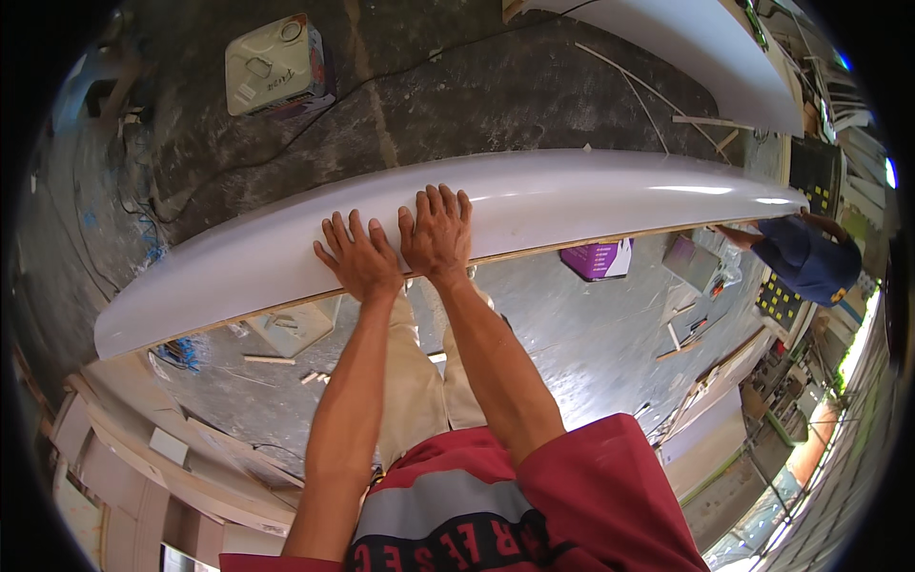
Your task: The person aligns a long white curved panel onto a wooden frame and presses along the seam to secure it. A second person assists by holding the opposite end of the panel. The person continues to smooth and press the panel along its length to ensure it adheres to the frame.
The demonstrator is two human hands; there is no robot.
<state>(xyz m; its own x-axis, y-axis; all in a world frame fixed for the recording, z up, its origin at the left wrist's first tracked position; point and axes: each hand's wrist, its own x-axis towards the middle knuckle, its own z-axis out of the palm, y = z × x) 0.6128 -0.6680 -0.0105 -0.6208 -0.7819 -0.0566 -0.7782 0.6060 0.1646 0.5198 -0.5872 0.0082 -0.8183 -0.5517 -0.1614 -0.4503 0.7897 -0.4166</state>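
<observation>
A long, glossy white curved panel [572,195] with a thin wooden edge stretches across in front of me, from the lower left to the far right. My left hand [360,255] lies on its surface, fingers spread and stretched forward. Close beside it, my right hand [438,234] presses flat on the same panel, fingers extended and only slightly apart. Neither hand grips anything. At the panel's right end, another person in a dark blue shirt [810,257] bends over with an arm reaching to the panel's edge.
A square metal can [262,71] stands on the dark floor beyond the panel, near a trailing black cable [329,112]. A second white panel [705,57] lies at the upper right. Below the near edge sit a purple container [599,260] and wood scraps [679,351].
</observation>
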